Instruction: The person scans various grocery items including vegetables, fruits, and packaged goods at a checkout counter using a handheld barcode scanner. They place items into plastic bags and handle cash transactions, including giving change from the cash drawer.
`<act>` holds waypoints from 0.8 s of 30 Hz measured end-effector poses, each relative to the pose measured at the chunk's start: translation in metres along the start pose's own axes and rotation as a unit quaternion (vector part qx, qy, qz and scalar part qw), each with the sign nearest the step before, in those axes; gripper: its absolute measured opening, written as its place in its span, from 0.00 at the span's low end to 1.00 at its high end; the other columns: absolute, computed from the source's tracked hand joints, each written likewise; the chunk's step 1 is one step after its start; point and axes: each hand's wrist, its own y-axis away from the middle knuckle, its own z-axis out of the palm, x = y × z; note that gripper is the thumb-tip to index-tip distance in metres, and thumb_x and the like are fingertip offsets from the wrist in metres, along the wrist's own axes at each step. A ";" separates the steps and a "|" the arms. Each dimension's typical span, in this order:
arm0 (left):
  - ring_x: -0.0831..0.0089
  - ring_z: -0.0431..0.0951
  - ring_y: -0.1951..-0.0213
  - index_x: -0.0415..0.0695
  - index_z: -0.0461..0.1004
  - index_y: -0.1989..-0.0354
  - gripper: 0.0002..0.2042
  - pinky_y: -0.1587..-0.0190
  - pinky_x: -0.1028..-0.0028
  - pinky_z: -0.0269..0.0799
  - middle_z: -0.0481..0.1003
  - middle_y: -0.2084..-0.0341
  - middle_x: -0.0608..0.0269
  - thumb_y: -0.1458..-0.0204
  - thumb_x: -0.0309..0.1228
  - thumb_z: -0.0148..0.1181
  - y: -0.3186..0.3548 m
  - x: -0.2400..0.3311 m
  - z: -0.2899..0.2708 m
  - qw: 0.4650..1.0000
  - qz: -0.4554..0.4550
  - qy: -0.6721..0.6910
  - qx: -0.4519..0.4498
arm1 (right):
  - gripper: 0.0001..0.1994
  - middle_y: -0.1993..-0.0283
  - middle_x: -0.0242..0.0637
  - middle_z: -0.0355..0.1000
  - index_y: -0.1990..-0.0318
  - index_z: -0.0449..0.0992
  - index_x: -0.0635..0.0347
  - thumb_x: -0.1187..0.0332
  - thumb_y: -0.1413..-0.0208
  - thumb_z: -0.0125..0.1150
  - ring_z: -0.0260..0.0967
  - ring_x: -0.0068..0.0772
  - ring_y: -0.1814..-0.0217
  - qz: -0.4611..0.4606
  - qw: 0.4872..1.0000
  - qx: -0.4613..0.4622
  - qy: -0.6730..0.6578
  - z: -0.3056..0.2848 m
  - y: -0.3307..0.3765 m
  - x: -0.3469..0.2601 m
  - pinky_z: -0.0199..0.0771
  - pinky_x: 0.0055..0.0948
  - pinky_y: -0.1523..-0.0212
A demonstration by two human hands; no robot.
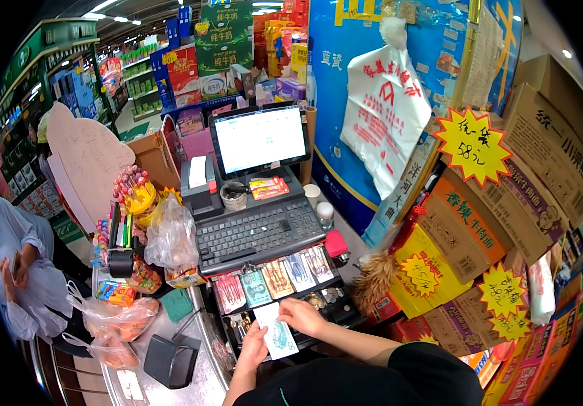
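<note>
Over the front of the open cash drawer [350, 310], my left hand [253, 345] grips the left edge of a pale teal-and-white banknote [281, 340]. Fingers of my right hand [303, 318] are pinched at its upper right edge; whether several notes lie together there, I cannot tell. Just beyond my hands, the drawer's slots hold pink notes [230, 292], teal notes [256, 287] and other notes. Coins [330, 295] sit in the front compartments. Behind the drawer is a black keyboard [258, 233], below a lit screen [260, 141].
On the left counter stand a black scanner [172, 362], a green cloth [177, 305] and bagged goods [119, 318]. Across it, a person [17, 264] holds a phone. Cartons [467, 223] are stacked at right, beside a feather duster [375, 277]. A white plastic bag [386, 115] hangs behind.
</note>
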 end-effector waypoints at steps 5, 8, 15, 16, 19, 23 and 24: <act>0.65 0.76 0.53 0.38 0.64 0.45 0.15 0.52 0.65 0.74 0.73 0.54 0.57 0.41 0.23 0.44 -0.003 -0.006 -0.020 1.000 0.001 0.017 0.020 | 0.06 0.69 0.33 0.72 0.69 0.73 0.51 0.63 0.53 0.62 0.71 0.38 0.62 -0.038 0.983 0.050 0.175 0.002 -0.005 0.008 0.66 0.38 0.62; 0.64 0.76 0.53 0.36 0.64 0.46 0.16 0.51 0.66 0.73 0.73 0.54 0.55 0.43 0.19 0.43 -0.004 -0.007 -0.015 0.998 0.012 0.036 0.055 | 0.12 0.66 0.31 0.66 0.70 0.72 0.50 0.61 0.62 0.67 0.64 0.38 0.57 -0.097 0.927 -0.033 0.362 0.009 0.002 0.035 0.62 0.40 0.59; 0.65 0.76 0.54 0.39 0.65 0.46 0.15 0.50 0.66 0.72 0.74 0.55 0.57 0.42 0.23 0.46 0.004 -0.006 -0.017 0.993 0.047 0.092 0.056 | 0.09 0.70 0.32 0.71 0.72 0.76 0.55 0.66 0.62 0.68 0.68 0.40 0.63 -0.059 0.968 -0.051 0.238 0.009 -0.004 0.039 0.66 0.39 0.63; 0.65 0.76 0.54 0.39 0.64 0.46 0.15 0.50 0.65 0.72 0.73 0.54 0.57 0.41 0.24 0.47 0.006 -0.004 -0.012 0.993 0.044 0.101 0.053 | 0.09 0.70 0.34 0.72 0.71 0.76 0.57 0.66 0.61 0.68 0.70 0.41 0.65 -0.005 0.984 -0.066 0.163 0.009 -0.005 0.037 0.68 0.38 0.63; 0.65 0.75 0.53 0.40 0.63 0.45 0.15 0.50 0.65 0.72 0.72 0.53 0.57 0.40 0.27 0.47 0.012 0.000 -0.002 0.992 0.031 0.116 0.040 | 0.11 0.70 0.37 0.73 0.68 0.74 0.60 0.67 0.58 0.67 0.72 0.39 0.66 0.009 0.989 -0.112 -0.098 0.007 -0.006 0.012 0.70 0.34 0.65; 0.65 0.75 0.52 0.40 0.62 0.45 0.15 0.50 0.65 0.73 0.72 0.53 0.57 0.39 0.28 0.46 0.012 0.000 -0.002 0.993 0.017 0.108 0.043 | 0.14 0.67 0.36 0.72 0.65 0.74 0.58 0.66 0.60 0.69 0.71 0.39 0.63 0.054 0.997 -0.020 0.058 0.007 -0.011 0.010 0.69 0.36 0.62; 0.65 0.75 0.52 0.40 0.62 0.44 0.15 0.50 0.64 0.73 0.72 0.53 0.57 0.39 0.28 0.46 0.012 0.001 -0.003 0.993 0.016 0.102 0.051 | 0.13 0.67 0.35 0.72 0.65 0.74 0.56 0.65 0.60 0.69 0.70 0.38 0.62 0.018 0.990 -0.033 0.133 0.008 -0.009 0.016 0.67 0.38 0.61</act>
